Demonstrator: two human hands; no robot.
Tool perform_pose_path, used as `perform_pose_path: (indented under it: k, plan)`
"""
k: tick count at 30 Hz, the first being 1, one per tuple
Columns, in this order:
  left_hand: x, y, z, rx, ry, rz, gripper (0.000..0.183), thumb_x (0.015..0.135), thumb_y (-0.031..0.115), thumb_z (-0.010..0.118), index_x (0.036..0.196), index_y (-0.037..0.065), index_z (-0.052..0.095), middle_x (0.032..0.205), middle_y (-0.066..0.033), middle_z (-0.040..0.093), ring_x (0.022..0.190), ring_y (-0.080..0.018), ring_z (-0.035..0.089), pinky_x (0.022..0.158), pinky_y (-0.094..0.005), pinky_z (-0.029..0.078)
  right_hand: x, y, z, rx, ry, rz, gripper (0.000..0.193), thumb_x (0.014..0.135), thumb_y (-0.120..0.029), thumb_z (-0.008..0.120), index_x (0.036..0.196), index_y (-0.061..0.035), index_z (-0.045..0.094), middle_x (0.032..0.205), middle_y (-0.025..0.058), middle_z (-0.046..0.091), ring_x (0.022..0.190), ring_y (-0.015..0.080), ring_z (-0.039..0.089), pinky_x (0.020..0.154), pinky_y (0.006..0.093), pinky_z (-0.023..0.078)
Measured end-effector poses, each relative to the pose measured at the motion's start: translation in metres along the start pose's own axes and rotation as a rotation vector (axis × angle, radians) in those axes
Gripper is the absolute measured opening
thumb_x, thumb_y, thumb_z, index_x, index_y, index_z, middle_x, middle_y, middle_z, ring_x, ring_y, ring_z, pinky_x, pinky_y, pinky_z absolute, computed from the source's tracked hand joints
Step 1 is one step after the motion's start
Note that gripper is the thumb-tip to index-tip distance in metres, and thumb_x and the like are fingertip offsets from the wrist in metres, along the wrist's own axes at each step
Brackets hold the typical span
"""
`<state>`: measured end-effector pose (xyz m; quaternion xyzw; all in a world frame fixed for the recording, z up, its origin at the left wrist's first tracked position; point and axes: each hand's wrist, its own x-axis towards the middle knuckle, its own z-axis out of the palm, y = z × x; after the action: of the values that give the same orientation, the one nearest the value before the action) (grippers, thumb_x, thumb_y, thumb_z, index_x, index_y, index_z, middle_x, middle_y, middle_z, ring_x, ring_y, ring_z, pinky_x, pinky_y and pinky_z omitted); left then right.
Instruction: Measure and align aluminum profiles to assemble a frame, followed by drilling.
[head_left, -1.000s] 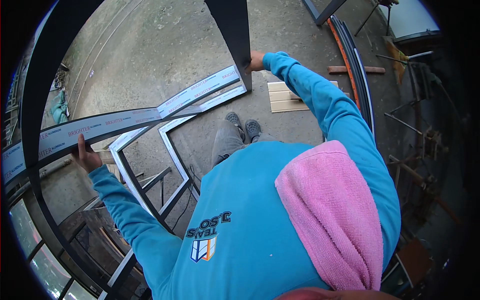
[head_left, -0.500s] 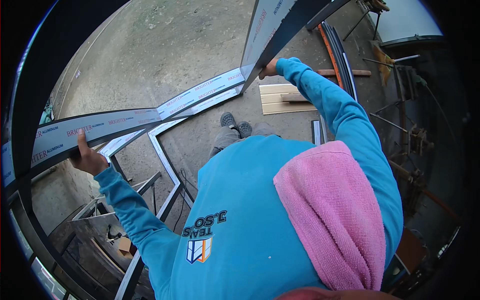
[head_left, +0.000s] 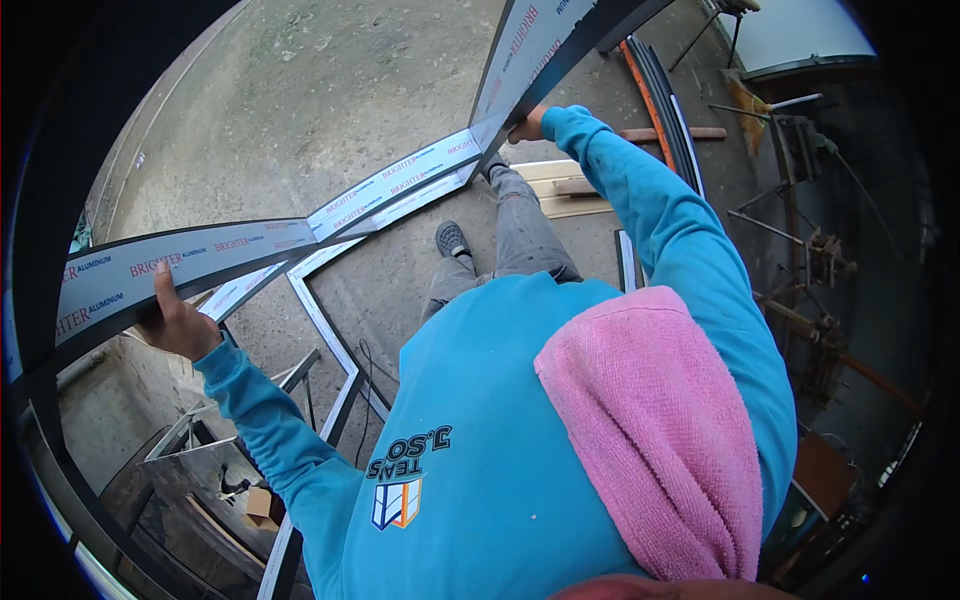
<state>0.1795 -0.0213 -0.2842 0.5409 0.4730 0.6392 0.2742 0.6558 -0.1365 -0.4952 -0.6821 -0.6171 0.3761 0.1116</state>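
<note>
A large dark aluminium frame (head_left: 225,240), its flat faces covered in pale printed protective film, spans from the left side to the top right in front of me. My left hand (head_left: 182,325) is closed on its left bar, thumb lying over the filmed face and fingers hidden beneath. At the right, the fingers of my right hand (head_left: 528,127) wrap the edge of another bar (head_left: 515,65) of that frame, close to its corner; the fingertips are partly hidden. A second, white-faced angled frame (head_left: 325,320) lies below, beside my legs.
Pale planks (head_left: 570,205) with a wooden block lie on the concrete floor (head_left: 310,80). Dark and orange long profiles (head_left: 660,105) rest beyond my right arm. Metal stands (head_left: 820,260) are at the right. A small cardboard box (head_left: 263,508) sits lower left, near a thin cable (head_left: 367,370).
My right foot has stepped forward and to the right, now partly behind the frame's corner. The frame and both hands have shifted slightly left in view, grips unchanged.
</note>
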Motion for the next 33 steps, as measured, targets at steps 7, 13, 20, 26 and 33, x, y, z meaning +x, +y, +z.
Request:
perform_pose_path:
  k: [7,13,20,26,33]
  plan:
    - [0.007,-0.023,-0.01,-0.124,-0.061,-0.045,0.047,0.077,0.005,0.063,0.118,-0.008,0.045,0.114,-0.0165,0.053,0.099,-0.0243,0.055,0.09,-0.036,0.045,-0.048,0.069,-0.149,0.233,0.374,-0.035,0.054,0.074,-0.016,0.067,0.122,-0.0019,0.047,0.107,0.0131,0.057,0.1,0.0207,0.055,0.086,0.0331,0.044]
    - [0.005,-0.02,0.006,-0.117,0.131,-0.021,0.045,0.071,0.001,0.063,0.113,-0.007,0.048,0.106,-0.0164,0.056,0.092,-0.0256,0.057,0.081,-0.0347,0.049,-0.141,-0.162,-0.306,1.139,1.087,-1.023,0.06,0.093,-0.048,0.031,0.14,-0.0113,0.024,0.143,0.0121,0.028,0.133,0.0217,0.021,0.109,0.0378,0.008]
    - [0.014,-0.005,-0.007,0.011,0.07,0.119,0.044,0.064,-0.001,0.066,0.106,-0.005,0.054,0.097,-0.0151,0.061,0.089,-0.0253,0.061,0.083,-0.0334,0.048,-0.109,-0.243,-0.311,1.213,0.452,-1.025,0.061,0.087,-0.05,0.045,0.13,-0.007,0.042,0.128,0.0091,0.046,0.118,0.0198,0.042,0.098,0.0355,0.031]
    - [0.01,-0.016,-0.016,0.039,0.033,0.135,0.041,0.061,0.003,0.068,0.101,-0.004,0.056,0.093,-0.0126,0.063,0.084,-0.0243,0.062,0.079,-0.0333,0.049,-0.193,-0.266,-0.515,0.998,1.022,-0.952,0.058,0.086,-0.055,0.04,0.124,-0.012,0.047,0.124,0.0075,0.049,0.117,0.0211,0.042,0.094,0.0403,0.03]
    - [0.001,-0.009,-0.016,0.059,0.196,0.074,0.041,0.059,0.001,0.066,0.099,-0.003,0.058,0.09,-0.0127,0.064,0.082,-0.0252,0.062,0.079,-0.0338,0.049,-0.242,-0.429,-0.584,0.79,1.336,-1.531,0.062,0.085,-0.051,0.048,0.131,-0.0093,0.042,0.135,0.0136,0.041,0.125,0.0246,0.034,0.105,0.0407,0.021]
